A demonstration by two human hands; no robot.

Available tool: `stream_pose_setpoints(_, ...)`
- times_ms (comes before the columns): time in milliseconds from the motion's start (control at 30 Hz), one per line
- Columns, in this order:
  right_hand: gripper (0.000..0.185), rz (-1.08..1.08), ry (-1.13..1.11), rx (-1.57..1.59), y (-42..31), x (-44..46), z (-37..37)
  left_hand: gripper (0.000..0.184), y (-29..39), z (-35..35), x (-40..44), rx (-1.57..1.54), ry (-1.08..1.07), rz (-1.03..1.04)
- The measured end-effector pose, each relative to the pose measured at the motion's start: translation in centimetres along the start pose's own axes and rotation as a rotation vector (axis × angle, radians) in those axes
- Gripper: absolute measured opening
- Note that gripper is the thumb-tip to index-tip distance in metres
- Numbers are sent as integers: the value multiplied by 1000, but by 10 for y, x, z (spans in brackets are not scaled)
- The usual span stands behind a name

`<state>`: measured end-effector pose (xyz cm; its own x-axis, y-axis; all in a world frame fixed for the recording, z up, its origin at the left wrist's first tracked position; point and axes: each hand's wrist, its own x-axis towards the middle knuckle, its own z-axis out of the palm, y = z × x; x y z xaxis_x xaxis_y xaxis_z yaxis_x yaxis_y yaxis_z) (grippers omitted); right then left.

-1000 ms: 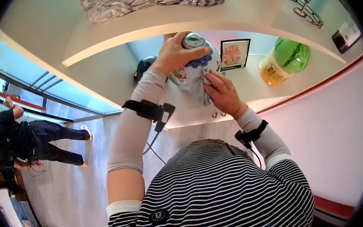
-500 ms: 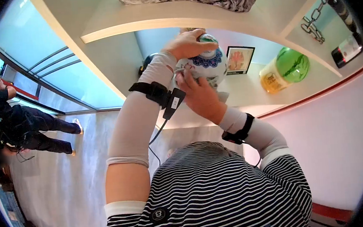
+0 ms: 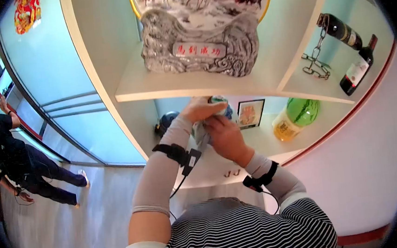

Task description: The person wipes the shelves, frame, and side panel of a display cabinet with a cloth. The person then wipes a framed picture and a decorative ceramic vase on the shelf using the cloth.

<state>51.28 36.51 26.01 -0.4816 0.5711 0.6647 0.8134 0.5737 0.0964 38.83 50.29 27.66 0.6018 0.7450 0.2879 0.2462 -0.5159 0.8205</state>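
A white porcelain vase with blue and green decoration [image 3: 228,113] stands on the lower shelf, mostly hidden behind my hands. Around its upper part is my left hand [image 3: 201,110], fingers closed and thumb pointing right. My right hand [image 3: 228,138] is just below, fingers bent around a pale grey cloth [image 3: 201,135] that hangs down to the left. The cloth lies against the vase's side.
Above is a shelf with a grey carved stand [image 3: 202,49] holding a horse-painted plate [image 3: 203,2]. Right of the vase are a framed picture [image 3: 251,113] and a green-topped jar [image 3: 296,118]. Wine bottles [image 3: 360,71] stand farther right. A person [image 3: 28,158] is at left.
My view has tilted up, so the shelf above and its plate show more. My right hand and cloth have moved up closer to my left hand at the vase's top.
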Motion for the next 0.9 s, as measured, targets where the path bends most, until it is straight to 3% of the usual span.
stream_pose_setpoints(167,29,-288,-127,-149,-16,-29,13,63,-3,7,-5,11,42,51)
stream_pose_setpoints(233,30,-410,-156,-242,-18,-48,13,66,-6,12,-6,68,183,59)
stream_pose_setpoints(300,34,-261,-348,116,-7,-62,15,66,8,9,-18,36,182,31)
stream_pose_setpoints(333,34,-273,-343,108,0,-64,8,66,16,9,-24,-1,203,15)
stream_pose_setpoints(367,36,-147,-346,232,-1,-63,-7,66,19,10,-32,-40,220,-7)
stream_pose_setpoints(400,37,-20,-349,356,-3,-61,-22,67,10,14,-32,98,318,138)
stream_pose_setpoints(433,37,-31,-347,355,-2,-59,-32,67,0,20,-38,102,327,140)
stream_pose_setpoints(500,40,-7,-217,513,0,-49,-55,69,1,28,-58,383,569,428)
stream_pose_setpoints(667,40,27,-108,644,-4,-30,-114,67,12,38,-138,345,541,413)
stream_pose_setpoints(767,42,27,-4,672,-8,-14,-144,66,35,17,-172,404,457,520)
stream_pose_setpoints(833,43,-6,58,668,-4,-5,-155,65,65,0,-194,239,405,448)
stream_pose_setpoints(900,43,-75,153,589,-6,13,-177,76,84,-20,-201,136,511,531)
